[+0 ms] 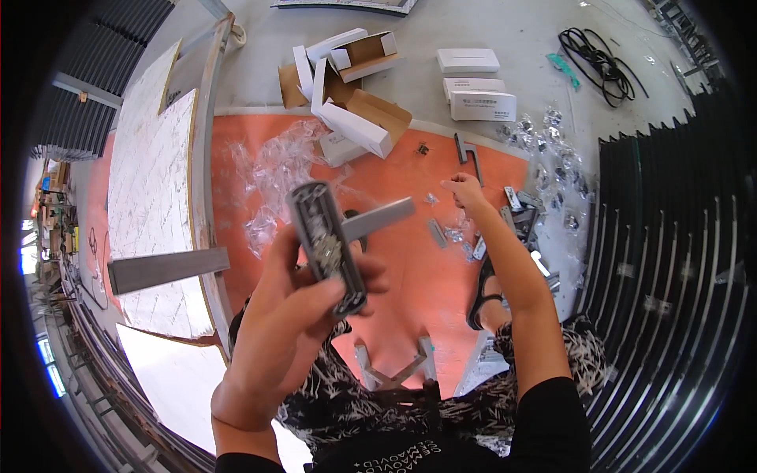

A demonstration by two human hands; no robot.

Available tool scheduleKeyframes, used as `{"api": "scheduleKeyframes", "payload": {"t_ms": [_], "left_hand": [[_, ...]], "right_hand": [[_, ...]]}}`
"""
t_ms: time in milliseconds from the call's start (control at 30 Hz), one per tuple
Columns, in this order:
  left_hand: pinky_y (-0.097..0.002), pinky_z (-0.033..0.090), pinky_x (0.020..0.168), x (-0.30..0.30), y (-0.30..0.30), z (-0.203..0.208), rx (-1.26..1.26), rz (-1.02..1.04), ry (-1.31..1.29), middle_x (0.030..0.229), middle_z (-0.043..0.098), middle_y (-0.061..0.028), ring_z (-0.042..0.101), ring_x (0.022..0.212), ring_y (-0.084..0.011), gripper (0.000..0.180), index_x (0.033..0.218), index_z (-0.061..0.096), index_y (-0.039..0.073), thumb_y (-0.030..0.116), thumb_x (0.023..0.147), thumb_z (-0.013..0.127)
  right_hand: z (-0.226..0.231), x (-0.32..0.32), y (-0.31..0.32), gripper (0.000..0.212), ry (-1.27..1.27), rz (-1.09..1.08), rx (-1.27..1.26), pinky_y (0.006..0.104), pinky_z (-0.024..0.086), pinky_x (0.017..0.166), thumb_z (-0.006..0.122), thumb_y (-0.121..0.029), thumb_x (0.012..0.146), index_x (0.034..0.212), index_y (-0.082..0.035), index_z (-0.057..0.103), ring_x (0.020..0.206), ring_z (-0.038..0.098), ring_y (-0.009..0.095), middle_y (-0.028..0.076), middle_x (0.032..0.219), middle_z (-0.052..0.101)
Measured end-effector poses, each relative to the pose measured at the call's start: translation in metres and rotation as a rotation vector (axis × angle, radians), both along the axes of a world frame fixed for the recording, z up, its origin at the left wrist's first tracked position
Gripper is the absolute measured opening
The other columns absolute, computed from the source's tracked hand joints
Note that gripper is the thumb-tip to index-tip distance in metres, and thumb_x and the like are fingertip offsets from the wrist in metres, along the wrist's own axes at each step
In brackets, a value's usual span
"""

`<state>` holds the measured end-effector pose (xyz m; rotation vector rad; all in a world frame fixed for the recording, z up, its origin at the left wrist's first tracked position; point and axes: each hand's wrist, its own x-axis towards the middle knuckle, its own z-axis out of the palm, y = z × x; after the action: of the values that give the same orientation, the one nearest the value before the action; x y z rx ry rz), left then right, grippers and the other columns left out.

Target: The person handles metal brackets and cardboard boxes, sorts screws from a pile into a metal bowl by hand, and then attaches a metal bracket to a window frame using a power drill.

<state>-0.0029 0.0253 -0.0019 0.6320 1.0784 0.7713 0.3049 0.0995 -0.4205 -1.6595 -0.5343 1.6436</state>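
Note:
In my left hand (292, 292), raised near the middle of the view, is a dark grey door handle (327, 252). The hollow back of its long plate faces me, with pale, shiny parts inside, and its lever (380, 218) sticks out to the right. My fingers and thumb wrap round the plate. My right hand (467, 193) is farther out over the orange sheet, its fingers curled and pressed together; anything between them is too small to make out. Just beyond it lies another dark door handle (471, 162). A small dark metal part (423, 148) lies to its left.
White cardboard boxes (359, 130), several opened, lie beyond the orange sheet (410, 284). Closed white boxes (482, 105) sit farther right. Clear plastic wrap (284, 173), metal parts (520, 209), black cable (603, 67) and stacked dark profiles (670, 260) surround me. A metal bar (169, 268) juts in from the left.

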Motion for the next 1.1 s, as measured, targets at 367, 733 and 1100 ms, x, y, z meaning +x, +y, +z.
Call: {"api": "scheduleKeyframes", "payload": {"t_ms": [367,733,1100], "left_hand": [[-0.0359,0.055,0.071,0.013,0.04,-0.007,-0.379,-0.04,-0.013,0.101,0.061,-0.0272,0.066,0.087,-0.0323,0.083,0.14,0.023,0.001,0.021,0.074,0.069],[-0.0417,0.05,0.09,0.014,0.031,0.009,-0.355,-0.108,-0.12,0.114,0.057,-0.0245,0.061,0.103,-0.0331,0.072,0.143,0.024,0.003,0.011,0.082,0.062],[-0.0438,0.046,0.096,0.002,-0.005,-0.006,-0.483,-0.158,-0.255,0.119,0.053,-0.0249,0.058,0.107,-0.0325,0.069,0.143,0.017,0.003,0.006,0.086,0.057]], "right_hand": [[-0.096,-0.042,0.114,0.038,-1.118,0.036,0.17,0.0414,0.051,0.078,0.076,-0.024,0.071,0.104,-0.009,0.065,0.092,0.062,0.033,0.014,0.092,0.063],[-0.087,-0.044,0.041,0.015,-1.079,0.151,0.291,0.0418,0.049,0.074,0.068,-0.018,0.074,0.085,-0.007,0.067,0.086,0.061,0.033,0.014,0.09,0.062],[-0.097,-0.071,0.073,0.035,-0.824,0.087,0.022,0.0413,0.052,0.079,0.074,-0.024,0.075,0.105,-0.007,0.067,0.094,0.066,0.033,0.016,0.102,0.069]]}}
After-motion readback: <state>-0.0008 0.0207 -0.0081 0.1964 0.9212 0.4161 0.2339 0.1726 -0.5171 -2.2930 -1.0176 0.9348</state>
